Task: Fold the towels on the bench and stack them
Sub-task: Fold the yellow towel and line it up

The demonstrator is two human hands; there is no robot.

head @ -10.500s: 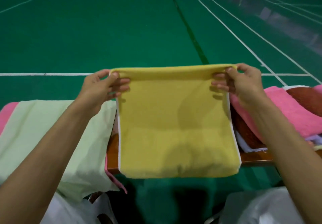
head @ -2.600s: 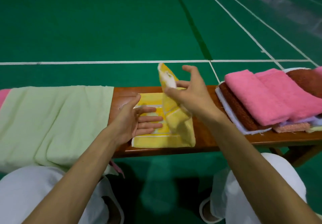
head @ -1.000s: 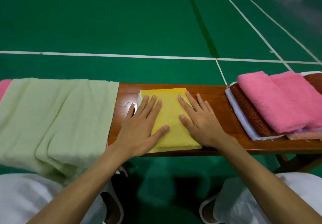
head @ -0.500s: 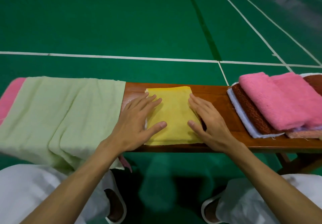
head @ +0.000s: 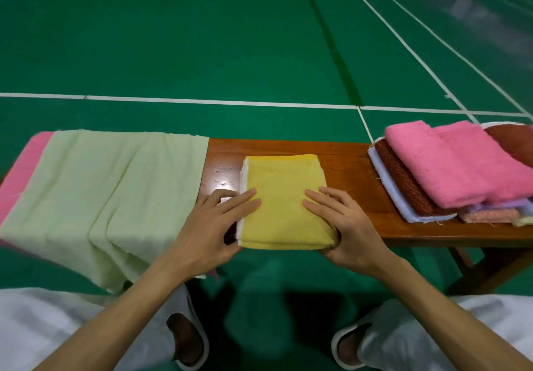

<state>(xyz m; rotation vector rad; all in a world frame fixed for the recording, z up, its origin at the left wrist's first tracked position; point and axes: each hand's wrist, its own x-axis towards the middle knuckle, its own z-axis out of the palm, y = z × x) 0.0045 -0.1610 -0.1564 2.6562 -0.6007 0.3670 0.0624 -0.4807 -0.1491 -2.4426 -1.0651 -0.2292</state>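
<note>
A folded yellow towel (head: 284,186) lies in the middle of the wooden bench (head: 354,174), its near edge at the bench's front edge. My left hand (head: 213,220) holds its near left corner, fingers on top and thumb at the edge. At the near right corner my right hand (head: 343,223) pinches it, fingers on top and thumb underneath. An unfolded light green towel (head: 101,192) drapes over the bench's left part, with a pink towel (head: 20,168) under it. At the right sits a stack of folded towels, topped by pink ones (head: 450,163) over a brown one (head: 401,177).
Bare wood shows between the yellow towel and the right stack. The green court floor (head: 230,39) with white lines stretches beyond the bench. My knees in white trousers and my slippers are below the bench's front edge.
Both hands slid from lying flat on the yellow towel toward its near corners, thumbs now at its near edge. The towel has stayed in place.
</note>
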